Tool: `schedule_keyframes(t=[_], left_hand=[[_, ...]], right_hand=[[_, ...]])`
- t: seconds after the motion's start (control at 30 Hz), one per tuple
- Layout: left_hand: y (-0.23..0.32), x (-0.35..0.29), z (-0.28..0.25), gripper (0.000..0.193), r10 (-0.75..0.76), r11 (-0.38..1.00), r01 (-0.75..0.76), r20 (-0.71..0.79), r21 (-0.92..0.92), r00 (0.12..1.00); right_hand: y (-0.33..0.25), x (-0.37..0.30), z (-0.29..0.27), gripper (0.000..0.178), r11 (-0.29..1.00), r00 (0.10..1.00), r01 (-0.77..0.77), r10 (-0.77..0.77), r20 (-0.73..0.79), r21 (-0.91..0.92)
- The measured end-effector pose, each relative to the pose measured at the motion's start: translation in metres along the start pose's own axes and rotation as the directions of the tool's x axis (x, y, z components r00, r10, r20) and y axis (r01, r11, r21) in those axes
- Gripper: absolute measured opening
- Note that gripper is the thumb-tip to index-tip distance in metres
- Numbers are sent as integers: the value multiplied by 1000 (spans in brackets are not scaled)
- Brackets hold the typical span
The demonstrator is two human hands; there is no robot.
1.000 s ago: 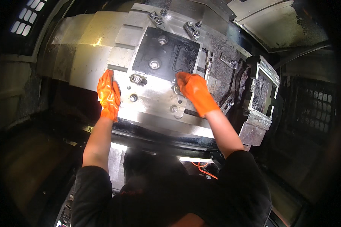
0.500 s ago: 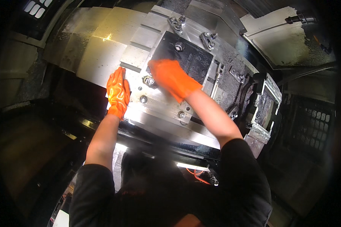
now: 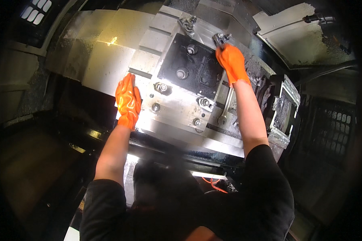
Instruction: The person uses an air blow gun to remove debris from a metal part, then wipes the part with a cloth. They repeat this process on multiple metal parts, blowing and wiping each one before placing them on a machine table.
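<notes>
My left hand (image 3: pixel 128 100), in an orange glove, lies flat with fingers stretched along the near left edge of the metal table (image 3: pixel 145 60). My right hand (image 3: pixel 232 62), also gloved in orange, is closed over the near end of a bolted clamp (image 3: pixel 220 39) at the far right corner of a dark rectangular plate (image 3: pixel 175 58). Its fingertips are partly hidden. Other bolted clamps sit at the plate's far left (image 3: pixel 188 27), near left (image 3: pixel 161 87) and near right (image 3: pixel 205 103) corners. A wrench (image 3: pixel 227 106) rests right of the plate, partly behind my right wrist.
Overlapping metal cover panels (image 3: pixel 104 56) stretch to the left. Dark chips coat the table right of the plate. A grey metal frame (image 3: pixel 283 108) stands at the right, and a light panel with a black nozzle (image 3: pixel 319 18) is at the far right.
My right hand has moved right and away from me, from the plate's near left clamp to its far right clamp, uncovering the plate's middle. My left hand stays on the table edge.
</notes>
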State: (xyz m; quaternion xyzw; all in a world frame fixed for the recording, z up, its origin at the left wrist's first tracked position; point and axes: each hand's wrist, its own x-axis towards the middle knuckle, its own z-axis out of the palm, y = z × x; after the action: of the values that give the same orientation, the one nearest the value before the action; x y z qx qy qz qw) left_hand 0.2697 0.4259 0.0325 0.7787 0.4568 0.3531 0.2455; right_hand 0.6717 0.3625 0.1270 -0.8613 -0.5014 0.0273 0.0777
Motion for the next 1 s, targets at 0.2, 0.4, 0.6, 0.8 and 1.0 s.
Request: schedule_keyframes(t=[0.2,0.4,0.6,0.8,1.0], left_hand=[[-5,-2,-7,39,180,962,-184,36,202,983],[-3,0,-9,40,157,969,-168,71,181,985],[2,2,-5,43,101,981,-112,76,157,992],[-9,1,-4,48,137,979,-149,89,143,987],[5,1,-3,42,70,996,-71,39,51,997]], right_hand=[[-34,-114,-43,27,912,988,23,-84,130,410],[-32,-110,-27,39,937,974,-91,13,225,338],[17,20,-47,54,970,916,-158,215,339,-186],[23,47,-29,46,962,971,97,-36,236,-256],[14,66,-13,49,976,910,-143,196,366,-166]])
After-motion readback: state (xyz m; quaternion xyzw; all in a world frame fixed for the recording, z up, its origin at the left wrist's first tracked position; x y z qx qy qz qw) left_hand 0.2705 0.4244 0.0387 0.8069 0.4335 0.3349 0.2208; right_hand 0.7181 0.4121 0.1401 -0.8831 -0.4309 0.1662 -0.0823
